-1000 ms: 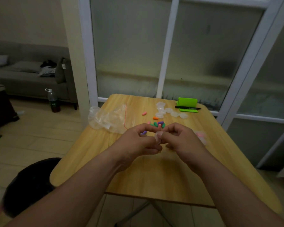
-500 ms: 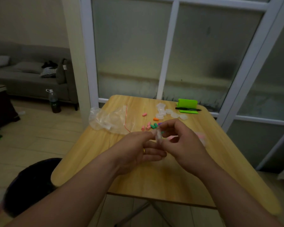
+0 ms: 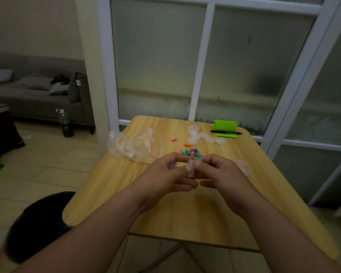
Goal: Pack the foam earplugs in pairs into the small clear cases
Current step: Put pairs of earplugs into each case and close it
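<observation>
**Both hands pinch one clear case at mid-frame**

At the centre of the frame the left hand [image 3: 165, 175] and the right hand [image 3: 223, 174] meet above the wooden surface [image 3: 185, 217]. Between them sits a small clear case [image 3: 190, 168]. Each hand's grip is a pinch on it, with the thumb and curled fingertips of both pressed on the case from either side. Whether the case holds any earplugs cannot be told through the blur.

Just above the hands in the frame, a loose pile of coloured earplugs [image 3: 189, 151] lies on the surface in green, pink, purple and blue. A blue earplug [image 3: 172, 165] shows under the left fingers. An orange earplug [image 3: 187, 144] and a pink earplug [image 3: 174, 138] lie apart from the pile, higher in the frame.

A cluster of spare cases [image 3: 203, 135] lies right of those. A crumpled plastic bag [image 3: 134, 144] is left of the pile. A green stand [image 3: 225, 125] with a black pen [image 3: 225, 132] sits at the surface's upper right. Blurred cases with pink inside [image 3: 241, 165] lie right of the right hand.
</observation>
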### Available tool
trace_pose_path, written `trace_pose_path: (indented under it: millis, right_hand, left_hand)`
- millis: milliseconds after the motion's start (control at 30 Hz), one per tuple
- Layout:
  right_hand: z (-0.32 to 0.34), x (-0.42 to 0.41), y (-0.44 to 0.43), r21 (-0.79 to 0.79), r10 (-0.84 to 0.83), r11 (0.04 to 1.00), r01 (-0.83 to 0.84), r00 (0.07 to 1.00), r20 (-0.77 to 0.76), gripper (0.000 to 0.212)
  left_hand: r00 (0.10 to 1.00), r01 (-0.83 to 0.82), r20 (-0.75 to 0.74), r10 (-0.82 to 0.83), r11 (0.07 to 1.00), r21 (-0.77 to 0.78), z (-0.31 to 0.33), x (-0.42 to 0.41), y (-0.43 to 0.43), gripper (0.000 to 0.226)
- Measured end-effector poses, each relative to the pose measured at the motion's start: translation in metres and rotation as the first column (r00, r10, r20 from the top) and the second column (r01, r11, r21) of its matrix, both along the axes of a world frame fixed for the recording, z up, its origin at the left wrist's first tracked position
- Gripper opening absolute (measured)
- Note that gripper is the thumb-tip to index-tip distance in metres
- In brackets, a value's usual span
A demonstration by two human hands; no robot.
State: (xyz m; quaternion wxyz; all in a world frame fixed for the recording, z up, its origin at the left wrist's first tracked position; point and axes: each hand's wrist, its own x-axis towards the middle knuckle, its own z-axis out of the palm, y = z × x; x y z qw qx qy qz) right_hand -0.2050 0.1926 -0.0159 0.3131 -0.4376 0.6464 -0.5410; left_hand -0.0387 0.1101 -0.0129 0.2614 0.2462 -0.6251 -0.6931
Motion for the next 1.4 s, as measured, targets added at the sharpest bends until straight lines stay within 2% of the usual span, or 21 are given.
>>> trace_pose_path:
  millis: [133,267,533,633,700,800,867,933,1033,1133,1267,1400]
  right_hand:
    - [0.0,0.0,0.0,0.006,0.029,1.0,-0.029,0.998,0.049,0.022]
    - [-0.001,0.0,-0.001,0.018,0.008,1.0,-0.007,1.0,-0.015,0.017]
    - [-0.003,0.005,-0.008,-0.007,-0.052,0.999,0.052,0.998,-0.027,0.011]
    - [-0.006,0.0,-0.011,0.012,-0.09,0.996,0.089,0.996,0.03,0.004]
    - [-0.006,-0.003,-0.012,-0.002,-0.124,0.992,0.125,0.991,0.043,0.009]
    - [-0.008,-0.005,-0.011,-0.016,-0.188,0.982,0.187,0.974,-0.13,0.013]
    - [-0.012,-0.006,-0.011,-0.024,-0.2,0.979,0.203,0.928,-0.313,0.017]
    - [-0.01,-0.007,-0.008,-0.034,-0.196,0.979,0.199,0.891,-0.41,0.019]
    - [-0.006,-0.009,-0.004,-0.013,-0.127,0.991,0.133,0.902,-0.412,0.017]
    - [-0.007,-0.005,-0.004,0.062,-0.001,0.998,0.032,0.894,-0.447,0.018]
    - [-0.014,0.006,-0.012,0.031,-0.004,0.999,0.024,0.863,-0.506,0.017]
    - [-0.014,0.012,-0.02,-0.01,0.007,1.0,-0.014,0.864,-0.503,0.021]
  left_hand:
    - [1.0,0.007,0.018,-0.006,1.0,-0.017,0.001,0.0,0.001,0.025]
    - [0.999,0.022,0.028,-0.022,1.0,-0.006,-0.001,0.0,0.0,0.025]
    - [1.0,-0.011,0.01,0.011,0.995,0.098,-0.007,-0.005,-0.004,0.024]
    - [0.998,-0.042,-0.028,0.047,0.984,0.176,-0.006,-0.005,-0.006,0.026]
    - [0.996,-0.049,-0.06,0.064,0.975,0.218,-0.005,-0.004,-0.005,0.027]
    - [0.993,-0.039,-0.099,0.071,0.954,0.297,-0.004,-0.004,-0.004,0.031]
    - [0.992,-0.02,-0.11,0.063,0.934,0.357,-0.004,-0.004,-0.004,0.033]
    - [0.994,0.021,-0.106,0.025,0.914,0.405,-0.004,-0.003,-0.001,0.033]
    - [0.988,0.149,-0.092,-0.12,0.874,0.463,-0.008,0.001,0.006,0.039]
    - [0.973,0.224,-0.047,-0.227,0.864,0.451,-0.02,0.002,0.01,0.043]
    - [0.984,0.135,0.05,-0.172,0.897,0.42,-0.021,0.0,0.011,0.022]
    - [0.995,0.005,0.087,-0.05,0.893,0.449,-0.018,0.0,0.009,0.046]
